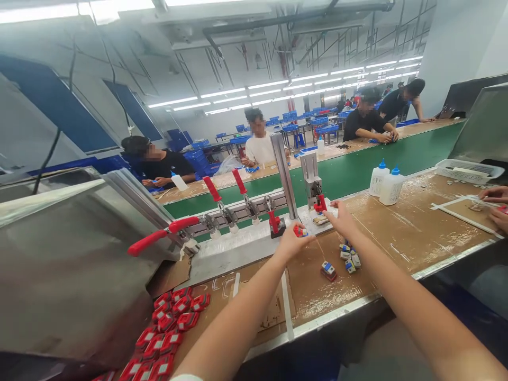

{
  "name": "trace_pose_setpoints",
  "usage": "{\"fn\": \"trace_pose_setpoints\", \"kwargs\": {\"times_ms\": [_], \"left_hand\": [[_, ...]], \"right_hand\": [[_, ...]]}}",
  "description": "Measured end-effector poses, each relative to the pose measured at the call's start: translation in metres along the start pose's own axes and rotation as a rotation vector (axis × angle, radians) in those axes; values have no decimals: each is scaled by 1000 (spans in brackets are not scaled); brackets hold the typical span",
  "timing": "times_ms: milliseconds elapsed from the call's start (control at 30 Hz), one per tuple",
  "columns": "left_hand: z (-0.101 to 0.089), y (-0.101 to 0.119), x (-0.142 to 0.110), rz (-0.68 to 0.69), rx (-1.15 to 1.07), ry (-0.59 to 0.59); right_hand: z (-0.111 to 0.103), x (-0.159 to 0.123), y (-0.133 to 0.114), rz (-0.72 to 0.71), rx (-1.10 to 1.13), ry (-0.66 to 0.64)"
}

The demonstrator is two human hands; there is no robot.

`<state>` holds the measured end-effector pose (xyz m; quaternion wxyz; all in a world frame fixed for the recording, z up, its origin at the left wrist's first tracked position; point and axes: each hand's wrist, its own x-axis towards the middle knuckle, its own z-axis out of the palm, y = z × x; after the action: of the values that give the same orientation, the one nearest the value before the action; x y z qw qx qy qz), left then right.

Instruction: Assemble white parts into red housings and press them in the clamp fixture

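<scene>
My left hand is closed around a small red, blue and yellow block, beside the foot of a metal post. My right hand reaches to the red handle of a toggle clamp on an upright stand. Its thumb is at the handle's lower edge and its fingers are apart. Under that clamp lies a pale, flat piece on a white base. Nearer me are a red block with a blue band and a cluster of pale blocks with blue bands.
To the left, a rail carries several red-handled toggle clamps. Red cases are heaped at front left. White bottles and a white basket stand at right, near another person's hands. Beyond a green belt, people work.
</scene>
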<state>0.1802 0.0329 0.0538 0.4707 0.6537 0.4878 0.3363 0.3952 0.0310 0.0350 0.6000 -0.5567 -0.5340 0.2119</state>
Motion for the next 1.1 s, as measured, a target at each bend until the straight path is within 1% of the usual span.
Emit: {"fn": "trace_pose_setpoints", "kwargs": {"times_ms": [67,100,167,233,300,367,467,533,600,700,767,867,967,1100], "left_hand": [[4,-3,25,-130,-27,-64],[5,-4,36,-184,-41,-103],[9,-4,55,-231,-33,-174],[14,-3,73,-226,11,-219],[20,0,89,-206,73,-247],[28,5,103,-170,142,-271],[41,12,115,-99,258,-305],[47,16,119,-52,355,-288],[51,17,123,-12,462,-213],[51,17,130,36,608,-74],[51,17,137,52,677,-23],[52,18,148,54,726,7],[55,18,157,55,728,20],[58,14,166,79,706,1]], "right_hand": [[5,21,0,113,86,-77],[5,26,-5,125,135,-112],[-1,32,-24,54,261,-133],[-10,36,-48,-74,420,-112],[-16,46,-69,-186,516,-90],[-16,60,-80,-195,522,-81],[-9,79,-82,-124,456,-103],[-5,87,-78,-122,400,-131],[-3,89,-76,-133,386,-156],[-4,88,-78,-117,412,-157],[-4,88,-79,-102,414,-163],[-3,89,-80,-103,404,-161],[-5,87,-77,-130,361,-140],[-12,69,-66,-162,200,-115]]}}
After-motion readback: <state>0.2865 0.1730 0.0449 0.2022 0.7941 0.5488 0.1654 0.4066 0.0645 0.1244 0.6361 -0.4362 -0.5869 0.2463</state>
